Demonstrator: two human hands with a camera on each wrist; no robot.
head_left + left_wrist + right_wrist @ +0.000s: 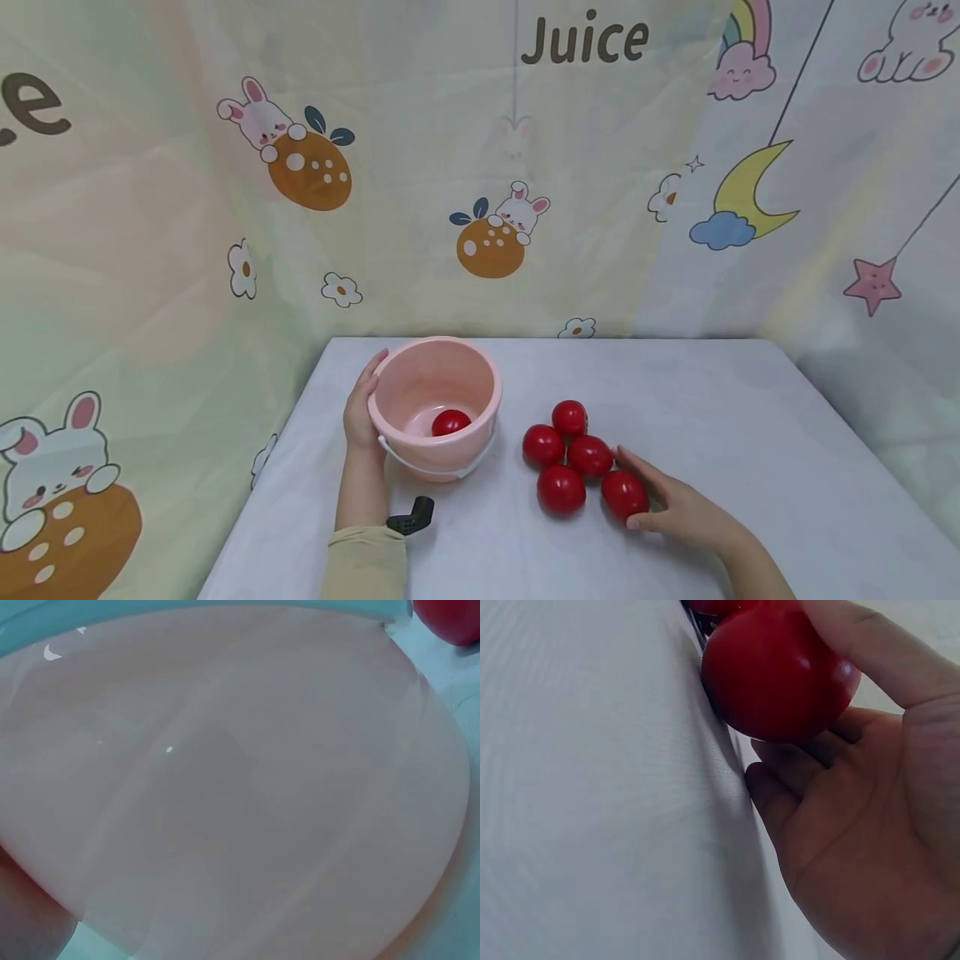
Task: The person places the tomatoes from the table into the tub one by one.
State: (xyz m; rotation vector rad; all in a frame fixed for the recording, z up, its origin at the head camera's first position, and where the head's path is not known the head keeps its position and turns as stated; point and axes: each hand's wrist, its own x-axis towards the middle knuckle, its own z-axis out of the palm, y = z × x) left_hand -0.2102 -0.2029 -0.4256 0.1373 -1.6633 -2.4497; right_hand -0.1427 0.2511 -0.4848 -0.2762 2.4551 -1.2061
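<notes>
A pink bucket (438, 454) with a white handle stands at the left of the table. My left hand (363, 417) holds it by its left side, fingers along the wall up to the rim. One red tomato (451, 422) lies inside. In the left wrist view the bucket's wall (247, 780) fills most of the picture. Right of the bucket is a cluster of several shiny red tomatoes. My right hand (675, 508) grips the nearest right tomato (625, 495) between thumb and fingers; the right wrist view shows this tomato (780, 675) against the fingers.
The other tomatoes in the cluster, such as the front left tomato (561, 490), lie close beside the gripped one. A white cloth (750, 433) covers the table. A black device (412, 517) sits at my left wrist. Behind the table hangs a printed curtain (420, 167).
</notes>
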